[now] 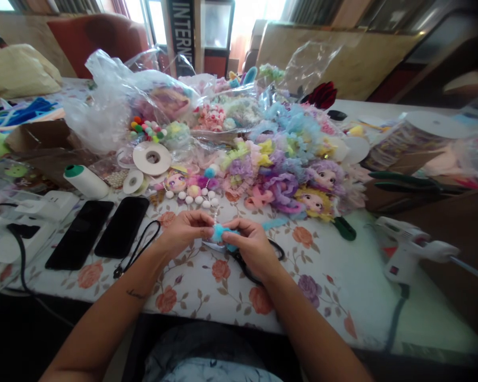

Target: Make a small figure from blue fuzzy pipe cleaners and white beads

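1. Pinching a light-blue fluffy piece (218, 232), the person's two hands meet over the near middle of the table; the left hand (183, 232) has thumb and forefinger closed on its left side.
2. The right hand (255, 250) grips the same piece from the right, thumb and fingers together on it.
3. Black-handled scissors (242, 265) lie partly hidden under the right hand, on a rose-patterned tablecloth (207, 286).
4. Just beyond the fingers sits a strand of white beads (197, 200); a light-blue strip (276, 223) lies right of the hands.
5. To the left are a black wrist strap (141, 246) and two black smartphones (122, 227), side by side.
6. Farther left stand a white thread cone (86, 182) with a green top and, near it, a flat white spool (139, 157).
7. Right of centre, a yellow-haired doll head (313, 203) rests below a purple-haired doll head (324, 178), beside pastel ruffled trims (289, 130).
8. At the far right is a white glue gun (406, 249); clear plastic bags (103, 101) heap at the far left.
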`<move>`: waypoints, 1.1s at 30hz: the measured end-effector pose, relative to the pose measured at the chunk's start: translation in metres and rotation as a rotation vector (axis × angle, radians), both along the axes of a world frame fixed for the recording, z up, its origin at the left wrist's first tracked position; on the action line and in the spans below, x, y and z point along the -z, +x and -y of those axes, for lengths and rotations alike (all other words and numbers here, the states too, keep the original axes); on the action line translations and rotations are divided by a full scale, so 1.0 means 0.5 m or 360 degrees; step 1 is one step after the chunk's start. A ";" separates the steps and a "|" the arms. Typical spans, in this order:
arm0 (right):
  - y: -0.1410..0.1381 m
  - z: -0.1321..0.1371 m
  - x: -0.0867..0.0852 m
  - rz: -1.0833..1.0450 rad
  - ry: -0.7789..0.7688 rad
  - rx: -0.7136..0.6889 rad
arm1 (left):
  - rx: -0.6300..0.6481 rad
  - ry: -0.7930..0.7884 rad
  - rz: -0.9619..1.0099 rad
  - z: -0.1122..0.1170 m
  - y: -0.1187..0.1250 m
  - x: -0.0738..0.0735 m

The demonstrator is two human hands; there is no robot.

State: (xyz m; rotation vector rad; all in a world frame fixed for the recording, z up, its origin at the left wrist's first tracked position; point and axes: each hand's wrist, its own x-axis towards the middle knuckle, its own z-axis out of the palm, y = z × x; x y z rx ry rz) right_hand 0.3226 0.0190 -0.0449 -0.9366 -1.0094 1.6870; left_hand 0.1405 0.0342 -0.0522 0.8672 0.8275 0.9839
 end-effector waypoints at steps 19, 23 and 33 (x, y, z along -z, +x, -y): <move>0.007 -0.003 -0.009 0.0028 -0.0028 0.0044 | 0.0010 -0.0055 -0.0004 0.008 0.004 -0.013; 0.006 -0.001 -0.006 0.0050 0.0029 0.0006 | 0.0003 -0.0136 0.0021 0.005 0.007 -0.011; 0.003 0.002 -0.004 0.0106 0.0153 0.0156 | -0.0145 0.0026 0.0011 0.005 0.008 -0.017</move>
